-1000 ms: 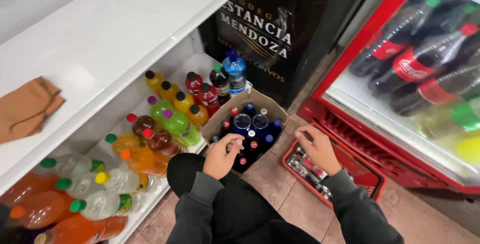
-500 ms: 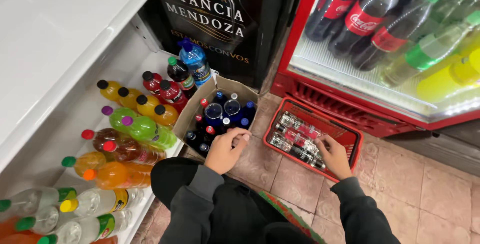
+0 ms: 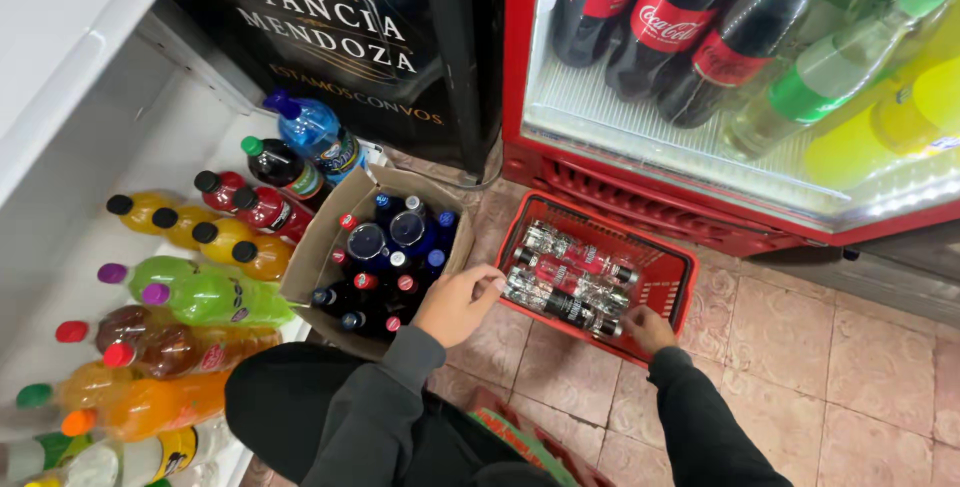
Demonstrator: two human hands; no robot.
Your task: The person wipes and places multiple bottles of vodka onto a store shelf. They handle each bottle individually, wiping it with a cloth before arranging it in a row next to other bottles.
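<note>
A red plastic basket [image 3: 668, 269] sits on the tiled floor and holds several clear bottles lying side by side. My right hand [image 3: 648, 331] is at the basket's near rim, closed on the cap end of the nearest clear bottle [image 3: 565, 309]. My left hand [image 3: 458, 303] reaches from the left with curled fingers touching that bottle's base; whether it grips is unclear. Just left of it stands an open cardboard box [image 3: 322, 247] full of upright small bottles with blue, red and white caps.
Large soft-drink bottles [image 3: 200, 297] in yellow, green, orange and dark red lie on a low white shelf at left. A black cabinet [image 3: 330, 37] stands behind the box. A red glass-door cooler [image 3: 720, 97] with big bottles rises behind the basket. My knees are at the bottom.
The view has tilted down and closer. My left hand moved right from the box's edge to the basket. My right hand slid to the basket's near rim.
</note>
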